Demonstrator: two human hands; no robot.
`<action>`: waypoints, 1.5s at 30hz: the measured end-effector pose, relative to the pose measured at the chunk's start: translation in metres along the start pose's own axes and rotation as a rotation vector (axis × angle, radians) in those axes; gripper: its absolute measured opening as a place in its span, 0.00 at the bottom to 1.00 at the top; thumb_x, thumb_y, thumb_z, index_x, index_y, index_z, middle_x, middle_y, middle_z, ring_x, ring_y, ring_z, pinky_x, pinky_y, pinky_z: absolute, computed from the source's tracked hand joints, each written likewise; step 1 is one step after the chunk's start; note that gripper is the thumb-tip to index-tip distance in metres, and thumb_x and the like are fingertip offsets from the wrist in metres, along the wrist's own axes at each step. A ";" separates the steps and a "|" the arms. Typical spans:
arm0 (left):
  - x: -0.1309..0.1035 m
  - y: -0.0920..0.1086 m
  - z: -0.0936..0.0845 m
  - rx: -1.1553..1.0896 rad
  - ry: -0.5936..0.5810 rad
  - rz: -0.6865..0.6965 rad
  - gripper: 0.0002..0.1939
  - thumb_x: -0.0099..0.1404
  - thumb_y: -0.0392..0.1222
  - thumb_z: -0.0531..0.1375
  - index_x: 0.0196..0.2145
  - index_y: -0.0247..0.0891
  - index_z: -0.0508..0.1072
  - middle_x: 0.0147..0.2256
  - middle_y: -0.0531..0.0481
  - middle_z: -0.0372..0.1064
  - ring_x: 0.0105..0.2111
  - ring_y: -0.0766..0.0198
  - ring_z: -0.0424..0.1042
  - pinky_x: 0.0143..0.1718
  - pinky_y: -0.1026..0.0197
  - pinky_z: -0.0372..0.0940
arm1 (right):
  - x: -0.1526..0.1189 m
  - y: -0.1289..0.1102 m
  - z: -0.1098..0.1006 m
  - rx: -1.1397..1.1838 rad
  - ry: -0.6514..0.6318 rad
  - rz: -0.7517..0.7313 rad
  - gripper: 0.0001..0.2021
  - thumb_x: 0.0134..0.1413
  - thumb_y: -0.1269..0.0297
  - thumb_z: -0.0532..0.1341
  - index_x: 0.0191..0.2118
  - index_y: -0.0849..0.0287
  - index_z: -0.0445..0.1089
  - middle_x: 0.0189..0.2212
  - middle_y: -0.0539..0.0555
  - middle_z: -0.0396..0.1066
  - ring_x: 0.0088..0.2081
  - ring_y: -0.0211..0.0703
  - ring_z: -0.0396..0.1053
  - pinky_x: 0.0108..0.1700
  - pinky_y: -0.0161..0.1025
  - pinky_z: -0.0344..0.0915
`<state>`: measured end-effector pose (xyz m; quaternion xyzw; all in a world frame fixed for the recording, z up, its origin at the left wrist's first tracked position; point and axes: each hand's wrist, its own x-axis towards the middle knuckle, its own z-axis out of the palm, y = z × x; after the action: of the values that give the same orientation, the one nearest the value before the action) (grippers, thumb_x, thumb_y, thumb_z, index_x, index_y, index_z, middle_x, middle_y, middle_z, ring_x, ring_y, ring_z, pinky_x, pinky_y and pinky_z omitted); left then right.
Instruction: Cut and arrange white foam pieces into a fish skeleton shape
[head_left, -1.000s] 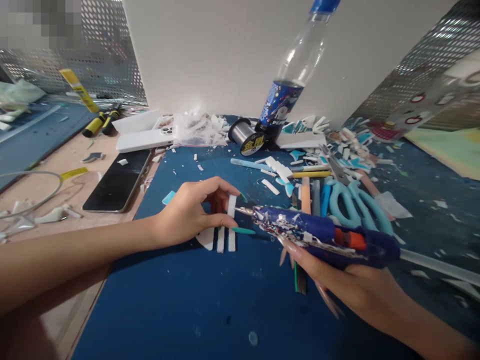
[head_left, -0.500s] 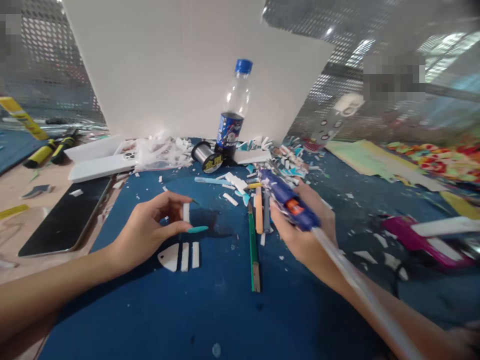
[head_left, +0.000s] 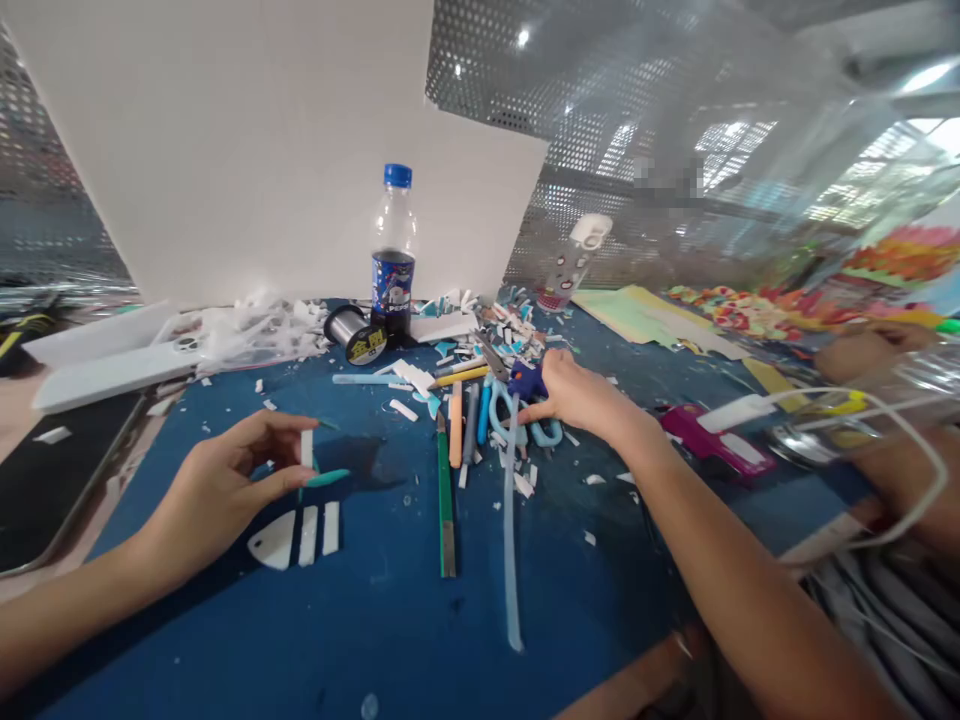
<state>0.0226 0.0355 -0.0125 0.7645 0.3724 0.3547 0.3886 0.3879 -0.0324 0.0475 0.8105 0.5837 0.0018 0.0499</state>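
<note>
Blue mat [head_left: 390, 620]; left fingers [head_left: 279, 485] narrowly parted, pinching white strip [head_left: 307, 449]

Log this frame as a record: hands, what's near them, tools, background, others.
left_hand: left hand pinches small white strip above blue mat
below_left: rounded white piece, two loose white strips
right_hand: right hand holds blue glue gun, translucent stick trailing from it
centre: green cutter, yellow pencil
back: part-filled bottle, wire spool, white board
others: co-worker's hand, right edge
</note>
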 end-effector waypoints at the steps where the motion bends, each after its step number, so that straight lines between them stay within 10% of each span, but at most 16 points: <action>1: 0.000 -0.001 0.000 0.001 0.001 0.000 0.21 0.55 0.56 0.65 0.41 0.40 0.72 0.27 0.51 0.71 0.27 0.62 0.72 0.28 0.62 0.70 | 0.002 0.003 0.002 0.021 -0.021 -0.007 0.47 0.36 0.38 0.67 0.54 0.72 0.57 0.50 0.76 0.63 0.43 0.69 0.71 0.34 0.47 0.69; 13: 0.000 -0.001 0.000 0.025 -0.001 0.026 0.17 0.54 0.50 0.65 0.40 0.43 0.72 0.26 0.53 0.69 0.27 0.63 0.72 0.29 0.62 0.70 | -0.006 0.017 -0.009 0.128 -0.057 0.032 0.52 0.27 0.31 0.66 0.53 0.71 0.61 0.47 0.74 0.66 0.47 0.71 0.68 0.40 0.52 0.71; 19: 0.001 0.004 0.001 0.004 0.004 0.051 0.19 0.54 0.49 0.66 0.40 0.38 0.72 0.25 0.52 0.69 0.27 0.63 0.72 0.30 0.61 0.70 | -0.018 0.007 -0.014 0.059 0.166 0.046 0.41 0.44 0.35 0.61 0.47 0.73 0.60 0.47 0.76 0.60 0.53 0.73 0.61 0.49 0.56 0.64; 24: 0.002 0.008 0.002 -0.022 -0.015 0.101 0.17 0.57 0.46 0.65 0.41 0.34 0.73 0.25 0.52 0.70 0.25 0.66 0.71 0.29 0.63 0.68 | -0.028 -0.031 -0.027 0.216 0.401 -0.291 0.26 0.60 0.38 0.44 0.31 0.58 0.59 0.34 0.61 0.63 0.38 0.52 0.66 0.42 0.48 0.63; 32: 0.003 0.008 -0.005 0.088 -0.001 0.465 0.19 0.60 0.54 0.64 0.43 0.38 0.77 0.29 0.49 0.71 0.29 0.66 0.69 0.33 0.62 0.67 | -0.050 -0.138 -0.008 1.012 -0.216 -0.616 0.24 0.62 0.44 0.50 0.22 0.56 0.58 0.14 0.45 0.59 0.18 0.34 0.61 0.28 0.36 0.59; 45: 0.006 -0.003 -0.005 0.139 0.184 0.685 0.20 0.59 0.55 0.62 0.48 0.48 0.75 0.45 0.46 0.67 0.45 0.58 0.67 0.48 0.50 0.63 | -0.030 -0.188 0.008 1.416 -0.369 -0.624 0.27 0.53 0.36 0.54 0.20 0.57 0.62 0.12 0.46 0.62 0.12 0.31 0.57 0.16 0.34 0.53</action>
<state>0.0202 0.0433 -0.0114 0.8343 0.1514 0.5057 0.1591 0.2016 -0.0023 0.0254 0.4358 0.6285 -0.5182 -0.3829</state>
